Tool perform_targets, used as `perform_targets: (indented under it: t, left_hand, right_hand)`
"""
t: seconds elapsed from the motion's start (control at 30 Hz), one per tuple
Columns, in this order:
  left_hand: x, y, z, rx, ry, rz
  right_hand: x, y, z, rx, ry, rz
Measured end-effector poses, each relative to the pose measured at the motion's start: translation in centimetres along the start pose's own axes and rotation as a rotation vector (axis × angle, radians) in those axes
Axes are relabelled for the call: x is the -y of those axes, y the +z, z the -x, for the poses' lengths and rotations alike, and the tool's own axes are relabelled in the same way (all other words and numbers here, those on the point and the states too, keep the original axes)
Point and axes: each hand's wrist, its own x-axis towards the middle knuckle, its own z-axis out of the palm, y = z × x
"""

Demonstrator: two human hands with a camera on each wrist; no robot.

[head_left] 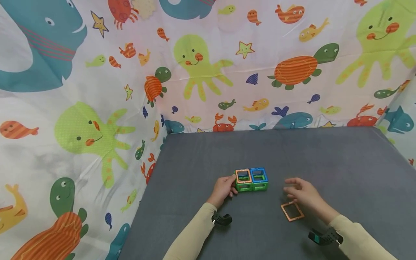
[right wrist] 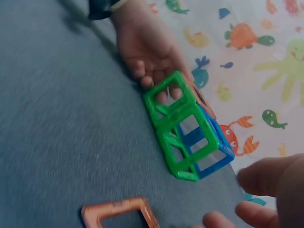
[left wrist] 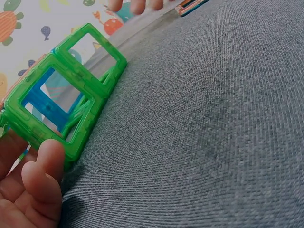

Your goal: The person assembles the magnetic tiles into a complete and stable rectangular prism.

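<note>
A small box of magnetic tiles (head_left: 252, 186) stands on the grey cloth, with green frames at the front and an orange and a blue frame on top. My left hand (head_left: 223, 188) holds its left end; in the left wrist view, curled fingers (left wrist: 50, 159) lie against the green frame. To the right, my right hand (head_left: 308, 198) hovers with fingers apart and nothing in them. Below that hand, a loose orange square tile (head_left: 285, 213) lies flat on the cloth. The right wrist view shows part of this orange tile (right wrist: 114, 206) at the bottom edge.
The grey cloth surface (head_left: 195, 159) meets a white curtain (head_left: 208, 104) printed with sea animals at the back and left. Each wrist wears a black strap, the left strap (head_left: 221, 219) and the right strap (head_left: 326, 237).
</note>
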Motion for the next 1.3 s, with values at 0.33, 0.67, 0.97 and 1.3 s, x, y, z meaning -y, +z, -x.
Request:
perform_targets:
  t: [0.33,0.67,0.97,1.3]
  left_hand:
    - [0.1,-0.1,0.1,0.009,0.0,-0.002]
    - [-0.1,-0.1,0.4,0.007,0.021,-0.002]
    - [-0.1,-0.2,0.6,-0.001,0.038,-0.04]
    - [0.1,-0.5,0.8,0.012,0.039,-0.038]
  right_hand:
    - [-0.5,0.0,1.0,0.037,-0.015,0.291]
    - [-0.6,2.7,2.0,-0.02,-0.084,0.502]
    - [-0.4,4.0,2.2,-0.121,-0.205,0.692]
    - [-0.5,4.1,2.2,-0.15,-0.231,0.721]
